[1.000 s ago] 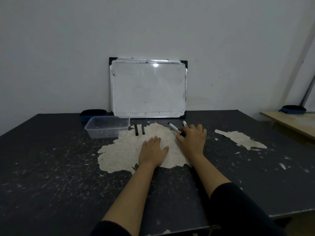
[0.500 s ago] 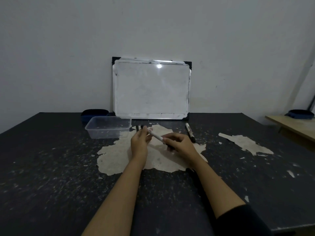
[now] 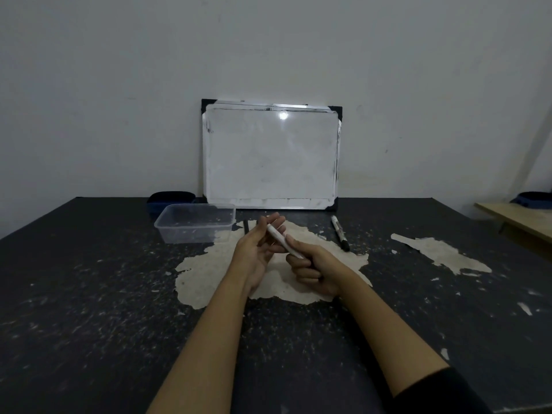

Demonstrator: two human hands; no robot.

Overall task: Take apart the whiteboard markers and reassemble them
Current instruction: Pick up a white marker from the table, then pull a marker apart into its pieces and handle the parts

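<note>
A white whiteboard marker (image 3: 279, 239) is held above the table, slanting up to the left. My right hand (image 3: 313, 268) is fisted around its lower end. My left hand (image 3: 258, 249) is at its upper end, palm up, fingertips touching the barrel. A second marker (image 3: 340, 233) with a black cap lies on the table to the right. A thin black piece (image 3: 245, 226) lies behind my left hand, partly hidden.
A clear plastic container (image 3: 195, 223) stands at the back left, a dark blue object (image 3: 170, 198) behind it. A whiteboard (image 3: 270, 156) leans on the wall. The dark table (image 3: 89, 294) has pale worn patches. A wooden surface (image 3: 519, 219) is at far right.
My right hand picked one marker off the table and drew it toward me. My left hand rose from lying flat on the table and met the marker's upper end. The other marker stayed on the table.
</note>
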